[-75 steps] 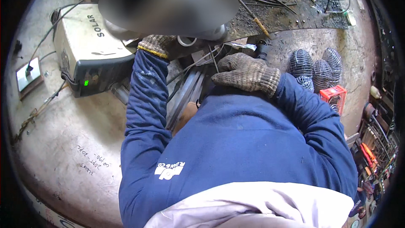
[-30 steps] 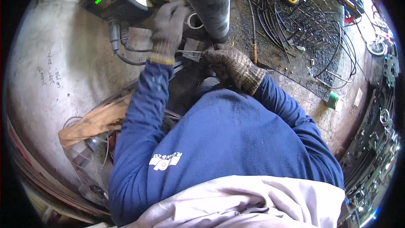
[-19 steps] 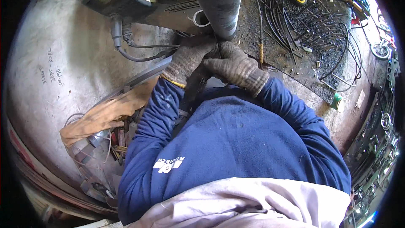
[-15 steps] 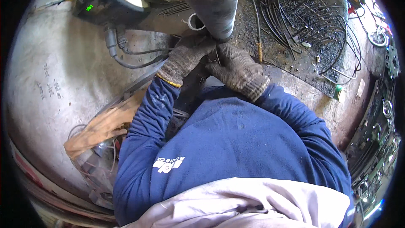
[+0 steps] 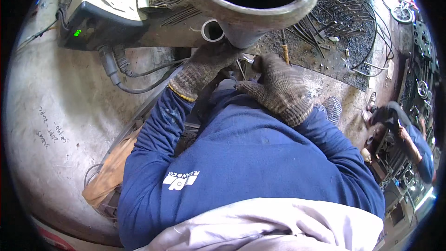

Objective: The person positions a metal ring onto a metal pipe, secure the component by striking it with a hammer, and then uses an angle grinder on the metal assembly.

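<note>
A large grey metal pipe with a flared rim rises in front of me, its dark mouth turned toward me. My left hand, in a brown knitted glove, is closed at the pipe's lower end; the fingertips are partly hidden there. My right hand, gloved the same way, is closed just right of the pipe's lower end. Small shiny metal shows beside its fingers, too little of it to name. Beside the left hand stands a short, narrow pipe with an open round top.
At the far left, a box-shaped machine with a green display has thick cables running toward my left hand. Thin rods and dark grit cover the metal tabletop. A tan board lies lower left. Another person bends at the right.
The view has shifted, and the pipe's flared mouth looks larger and nearer. My right hand has moved slightly right and down, away from the left. Another person has come into view at the right.
</note>
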Demonstrator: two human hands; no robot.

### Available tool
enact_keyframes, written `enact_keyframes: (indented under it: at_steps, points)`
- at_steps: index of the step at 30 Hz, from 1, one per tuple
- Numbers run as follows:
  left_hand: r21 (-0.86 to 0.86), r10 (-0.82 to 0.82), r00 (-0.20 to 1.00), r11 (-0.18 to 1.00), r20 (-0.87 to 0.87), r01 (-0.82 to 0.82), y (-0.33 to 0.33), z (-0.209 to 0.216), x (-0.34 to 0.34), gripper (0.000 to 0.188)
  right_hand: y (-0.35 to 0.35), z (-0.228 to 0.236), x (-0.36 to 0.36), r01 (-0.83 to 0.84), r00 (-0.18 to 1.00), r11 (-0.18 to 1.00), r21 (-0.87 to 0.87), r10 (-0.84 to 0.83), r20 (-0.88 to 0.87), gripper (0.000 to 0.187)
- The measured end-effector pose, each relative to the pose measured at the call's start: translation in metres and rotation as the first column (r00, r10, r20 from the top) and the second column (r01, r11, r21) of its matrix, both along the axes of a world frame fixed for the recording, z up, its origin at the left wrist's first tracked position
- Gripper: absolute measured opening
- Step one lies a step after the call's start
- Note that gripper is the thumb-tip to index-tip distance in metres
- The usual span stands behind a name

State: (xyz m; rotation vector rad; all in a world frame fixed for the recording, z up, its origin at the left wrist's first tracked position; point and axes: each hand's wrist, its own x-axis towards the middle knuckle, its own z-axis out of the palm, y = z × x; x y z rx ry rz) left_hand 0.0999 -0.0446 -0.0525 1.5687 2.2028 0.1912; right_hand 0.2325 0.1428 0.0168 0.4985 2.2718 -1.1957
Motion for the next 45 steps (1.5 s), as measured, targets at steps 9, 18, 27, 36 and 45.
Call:
enact_keyframes:
  at_steps: [9, 18, 27, 36, 45]
  points:
    - [0.168, 0.244, 0.582, 0.809, 0.775, -0.563, 0.011, -0.001, 0.009, 0.042, -0.006, -0.020, -0.018, 0.046, 0.855, 0.988, 0.148, 0.038, -0.518, 0.089]
    - [0.287, 0.214, 0.747, 0.830, 0.629, -0.479, 0.003, -0.051, 0.022, 0.032, 0.024, -0.038, -0.026, -0.147, 0.780, 0.986, 0.077, 0.164, -0.604, 0.066]
    - [0.542, 0.388, 0.892, 0.709, 0.233, -0.451, 0.003, -0.001, 0.031, 0.047, 0.055, -0.048, -0.034, -0.355, 0.833, 0.928, -0.116, 0.258, -0.489, 0.064]
    - [0.577, 0.346, 0.927, 0.791, -0.144, -0.205, 0.005, -0.033, -0.022, 0.077, 0.046, -0.028, -0.030, -0.233, 0.849, 0.963, 0.135, 0.269, -0.455, 0.085]
    - [0.385, 0.206, 0.979, 0.902, 0.014, -0.195, -0.005, -0.036, -0.012, 0.060, -0.026, -0.067, 0.018, 0.335, 0.278, 0.822, -0.460, -0.553, -0.786, 0.079]
